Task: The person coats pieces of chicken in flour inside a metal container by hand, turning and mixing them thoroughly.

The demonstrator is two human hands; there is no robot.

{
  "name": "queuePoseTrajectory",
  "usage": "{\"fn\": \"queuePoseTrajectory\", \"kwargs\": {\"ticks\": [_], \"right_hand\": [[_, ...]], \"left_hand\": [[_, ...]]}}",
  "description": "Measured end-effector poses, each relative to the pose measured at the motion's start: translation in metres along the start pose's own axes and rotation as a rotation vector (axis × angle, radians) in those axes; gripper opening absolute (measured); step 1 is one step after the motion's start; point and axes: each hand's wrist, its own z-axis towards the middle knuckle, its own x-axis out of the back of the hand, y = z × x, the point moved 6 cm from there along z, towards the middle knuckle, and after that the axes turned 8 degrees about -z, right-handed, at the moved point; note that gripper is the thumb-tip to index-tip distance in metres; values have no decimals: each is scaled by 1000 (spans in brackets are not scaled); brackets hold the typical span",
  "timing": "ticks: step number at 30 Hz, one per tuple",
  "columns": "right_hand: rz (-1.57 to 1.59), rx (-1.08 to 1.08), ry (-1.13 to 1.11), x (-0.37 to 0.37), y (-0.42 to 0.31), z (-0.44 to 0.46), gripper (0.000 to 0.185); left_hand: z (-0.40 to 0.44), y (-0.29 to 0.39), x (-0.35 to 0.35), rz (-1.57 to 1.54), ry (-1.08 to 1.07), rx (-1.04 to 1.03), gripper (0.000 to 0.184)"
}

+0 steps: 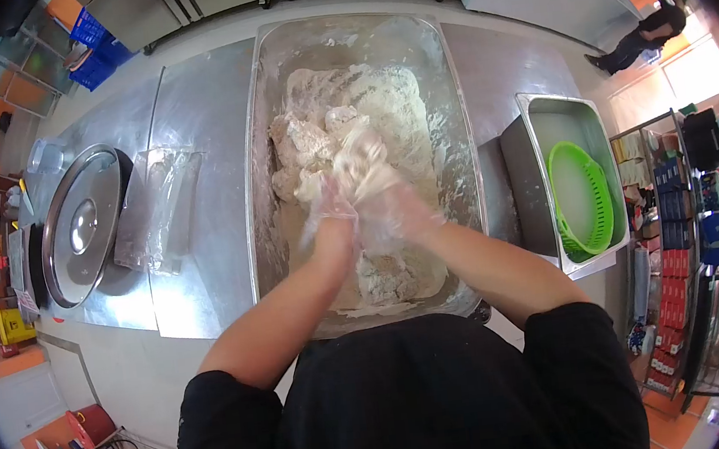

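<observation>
A large metal tray (256, 183) holds loose white flour (404, 101) and several lumpy flour-coated pieces (303, 143) that look like chicken. Both my hands are over the middle of it in thin clear plastic gloves. Between them is a flour-coated chicken piece (359, 159), smeared by motion. My left hand (331, 203) is closed against its near left side, beside the heap of coated pieces. From the right, my right hand (401, 207) closes on the same piece, its fingers blurred. Another floury lump (385, 279) lies close to the tray's near side.
On the left stand a round steel lid or tray (84, 227) and a clear plastic bag (161, 210). To the right, a deep steel pan (530, 180) holds a green basket (566, 229) in whitish liquid. Another person (650, 32) is far off at upper right.
</observation>
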Motion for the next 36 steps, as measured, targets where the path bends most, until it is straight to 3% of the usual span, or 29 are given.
{"fn": "queuePoseTrajectory", "kwargs": {"ticks": [1, 3, 5, 10, 12, 15, 18, 21, 23, 27, 30, 32, 33, 34, 36], "right_hand": [[-26, -230, 0, 21, -6, 3, 19], [-980, -106, -59, 77, -59, -5, 24], [460, -19, 147, 81, 24, 51, 25], [-12, 76, 54, 72, 32, 102, 18], [-80, 95, 13, 60, 30, 117, 18], [-135, 117, -72, 40, 21, 129, 18], [-157, 159, -177, 24, 2, 120, 18], [-172, 196, -198, 14, -17, 87, 19], [-217, 231, -155, 10, -27, 62, 19], [-492, 553, 12, 5, -36, 34, 23], [-460, 547, 22, 11, -32, 20, 24], [-31, 519, -131, -6, 9, 45, 21], [-2, 513, -188, -2, 12, 49, 21], [25, 504, -244, 2, 13, 52, 22], [-247, 427, -288, 50, -32, 40, 24]], "left_hand": [[-5, 22, 0, 92, 18, -90, 56], [-33, 69, -6, 283, 61, -266, 52], [-24, 77, -2, 70, -6, -176, 60], [-54, 47, -15, -247, -16, -26, 66], [-5, 19, 19, -311, -124, -98, 67], [11, 34, 16, -404, -136, -67, 66], [120, -24, 68, -374, -24, -190, 63], [47, 22, -1, -436, -146, -250, 59], [36, 28, -9, -391, -197, -169, 57], [23, 22, -11, -252, -216, -33, 50], [36, 11, 17, 132, -75, -85, 35], [3, 30, 15, 265, -75, -127, 37], [-13, 41, 14, 330, -74, -152, 37], [-19, 46, 13, 180, -120, -144, 36], [-14, 34, 33, -49, -70, -66, 45]]}}
